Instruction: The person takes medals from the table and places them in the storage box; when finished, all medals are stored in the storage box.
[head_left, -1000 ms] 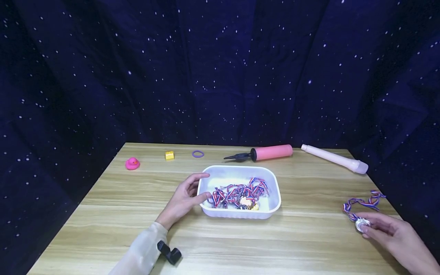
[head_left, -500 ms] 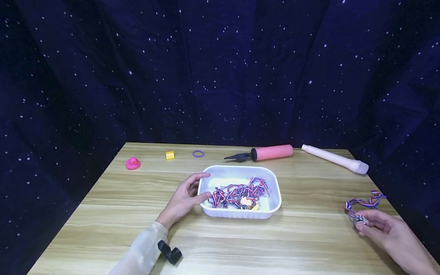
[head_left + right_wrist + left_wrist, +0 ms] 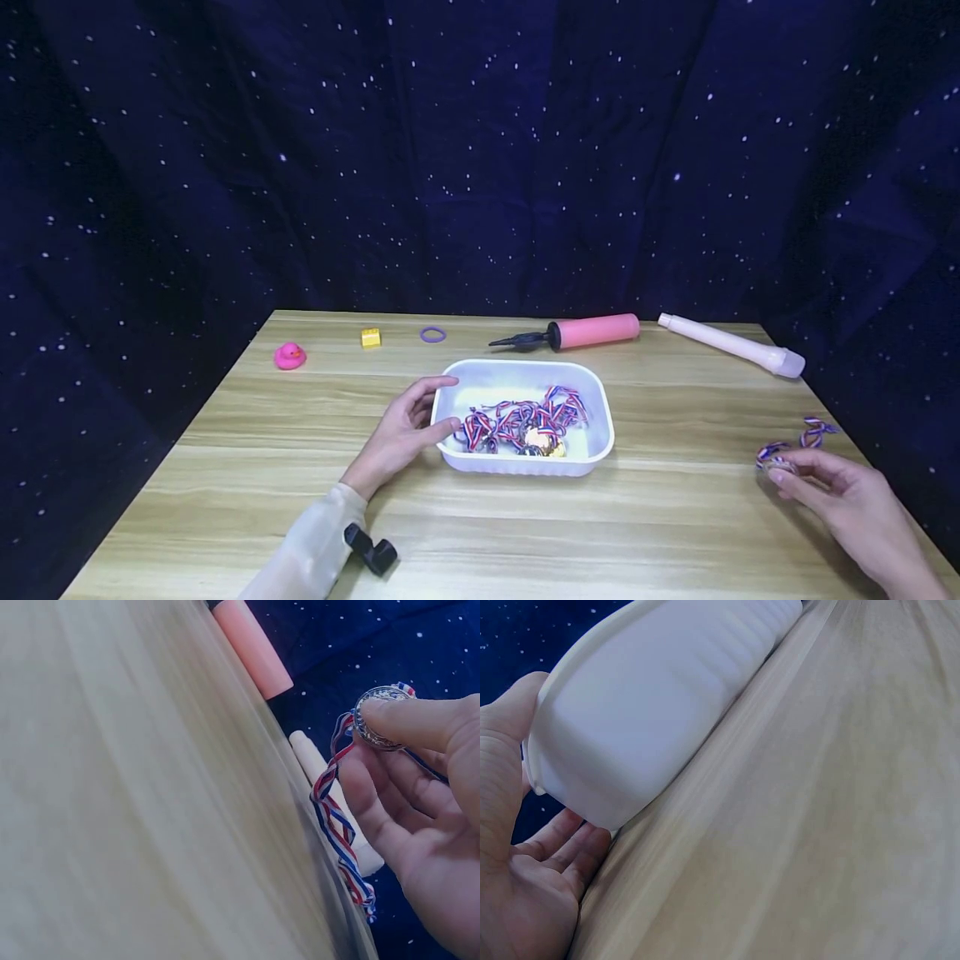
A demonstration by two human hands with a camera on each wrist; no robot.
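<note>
A white plastic tub stands near the middle of the wooden table. My left hand holds its left end, with the thumb at the rim and the other fingers along the outer wall in the left wrist view. Inside the tub lies a tangle of medals, some gold and some silver, on red, white and blue ribbons. Toward the table's right edge, my right hand pinches a silver medal between thumb and fingers. Its striped ribbon trails down to the table in twisted folds.
Along the back sit a pink rubber duck, a yellow toy brick, a purple ring, a pink and black hand pump and a pale pink stick. A dark starry curtain hangs behind.
My right hand has shifted a little left and up with the silver medal, which has tilted to show its edge. The left hand and the tub have stayed in place.
</note>
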